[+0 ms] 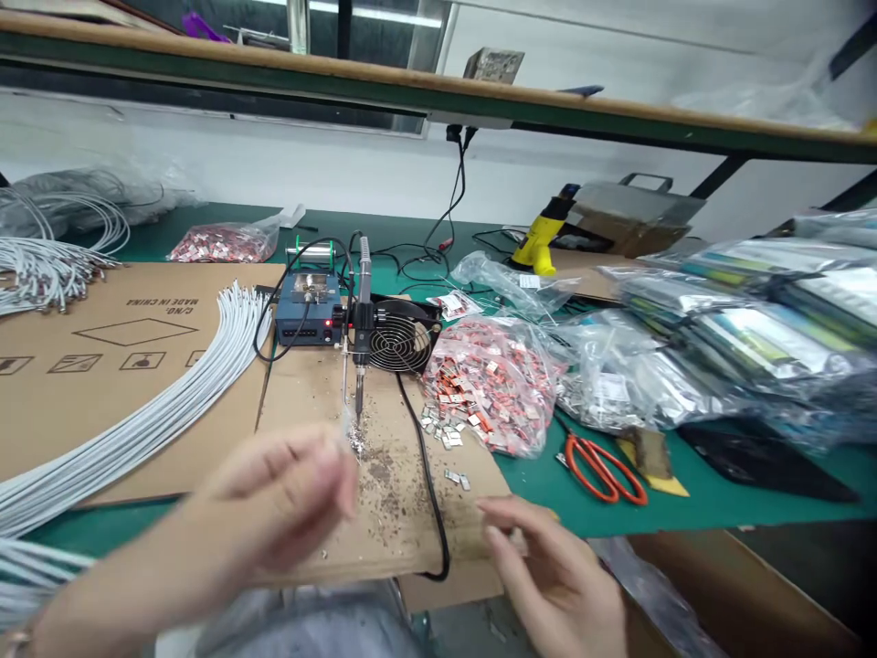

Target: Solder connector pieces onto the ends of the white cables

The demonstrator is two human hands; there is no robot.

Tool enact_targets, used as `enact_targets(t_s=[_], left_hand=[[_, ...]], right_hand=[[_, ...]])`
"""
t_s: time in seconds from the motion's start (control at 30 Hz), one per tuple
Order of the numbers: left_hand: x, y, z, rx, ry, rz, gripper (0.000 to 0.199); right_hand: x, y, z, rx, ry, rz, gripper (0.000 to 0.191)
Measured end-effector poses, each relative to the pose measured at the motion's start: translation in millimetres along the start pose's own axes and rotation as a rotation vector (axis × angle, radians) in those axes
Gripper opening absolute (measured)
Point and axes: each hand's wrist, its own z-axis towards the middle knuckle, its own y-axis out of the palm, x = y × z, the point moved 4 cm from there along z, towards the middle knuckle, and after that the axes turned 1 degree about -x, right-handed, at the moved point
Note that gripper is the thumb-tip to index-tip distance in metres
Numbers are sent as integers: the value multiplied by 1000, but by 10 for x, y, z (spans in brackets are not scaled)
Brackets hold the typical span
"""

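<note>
Soldering iron (361,338) just past L hand (274,498), R hand (552,576) farther.

L hand (278,498) w/ motion blur, grip unclear

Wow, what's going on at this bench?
A person is working with bare hands at a green-topped bench. Their left hand, blurred, is right beside the tip of a soldering iron clamped upright over a cardboard sheet strewn with debris. Their right hand hovers open at the sheet's edge, near a few small metal pieces. Behind lies a bag of red-and-silver parts; to the left lie bundled white cables.
</note>
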Motion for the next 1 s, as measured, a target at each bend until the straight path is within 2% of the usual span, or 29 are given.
enact_targets(t_s=[0.03, 0.1, 0.2, 0.3, 0.37, 0.47, 0.53, 0.7, 0.77, 0.83, 0.9, 0.97, 1.0], left_hand=[[-134, 270, -22, -231, -134, -184, 45], [-376, 563, -107, -372, -323, -382, 47], [-661, 637, -250, -322, -445, -376, 54], [-826, 580, -371, -227, -445, -265, 54], [-893, 570, -419, -183, -419, -253, 53], [-965, 562, -439, -83, -339, -214, 52], [-987, 540, -439, -1, -251, -111, 45], [-858, 499, -462, 143, 189, 267, 15], [-803, 505, -472, 163, 342, 386, 10], [-769, 498, -473, 200, 446, 455, 11], [-745, 486, -475, 228, 517, 497, 15], [-732, 482, -481, 202, 529, 499, 15], [-735, 478, -484, 178, 488, 464, 13]], right_hand=[[-70, 111, 35, -45, 21, 77, 27], [-147, 315, 79, -147, 145, 253, 24], [-186, 579, 73, -332, 343, 472, 17], [-195, 740, 25, -428, 488, 598, 16], [-207, 805, -12, -487, 537, 600, 15], [-238, 821, -45, -536, 539, 534, 12], [-265, 783, -44, -538, 508, 499, 10], [-350, 702, -16, -562, 364, 360, 6], [-360, 752, -20, -540, 399, 433, 10], [-335, 832, -26, -460, 498, 586, 15], [-282, 884, -14, -307, 583, 784, 23], [-215, 855, 17, -115, 602, 954, 32], [-185, 811, 34, -29, 592, 998, 36]])
